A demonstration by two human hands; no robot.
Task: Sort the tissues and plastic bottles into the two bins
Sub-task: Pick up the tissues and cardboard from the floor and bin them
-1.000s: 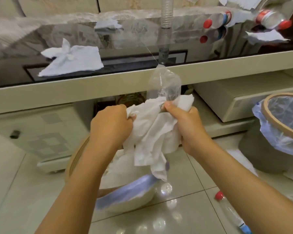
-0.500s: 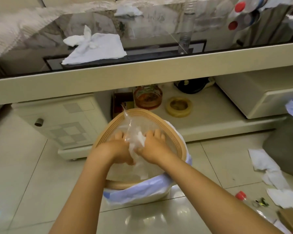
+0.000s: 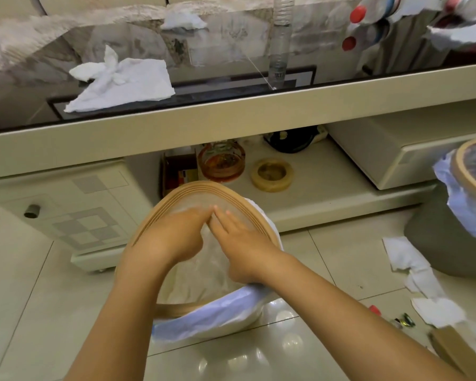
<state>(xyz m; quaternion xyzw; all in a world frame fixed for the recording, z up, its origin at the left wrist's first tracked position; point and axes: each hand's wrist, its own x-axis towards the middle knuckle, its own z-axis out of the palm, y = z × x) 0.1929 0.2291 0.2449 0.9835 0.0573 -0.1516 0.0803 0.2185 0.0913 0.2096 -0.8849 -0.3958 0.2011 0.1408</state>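
Both my hands are down inside the wooden-rimmed bin [image 3: 204,188] on the floor in front of me. My left hand [image 3: 176,237] and my right hand [image 3: 239,240] have their fingers stretched out over the white tissues [image 3: 198,281] lying in the bin's liner. A large crumpled tissue [image 3: 121,83] and a smaller one [image 3: 182,20] lie on the glass table top. A clear bottle [image 3: 279,37] stands upright there. Red-capped bottles [image 3: 368,12] lie at the far right of the table. A second lined bin [image 3: 458,160] stands at the right.
Tissues [image 3: 412,270] and a red-capped bottle [image 3: 374,309] lie on the tiled floor by the second bin, next to a cardboard box [image 3: 451,345]. The shelf under the table holds an amber glass dish [image 3: 221,163] and a tape roll [image 3: 272,174]. A drawer unit [image 3: 66,202] stands at the left.
My hands carried a bundle of tissues and clear plastic down from table height into the near bin. The bundle is out of my grasp and my fingers have spread.
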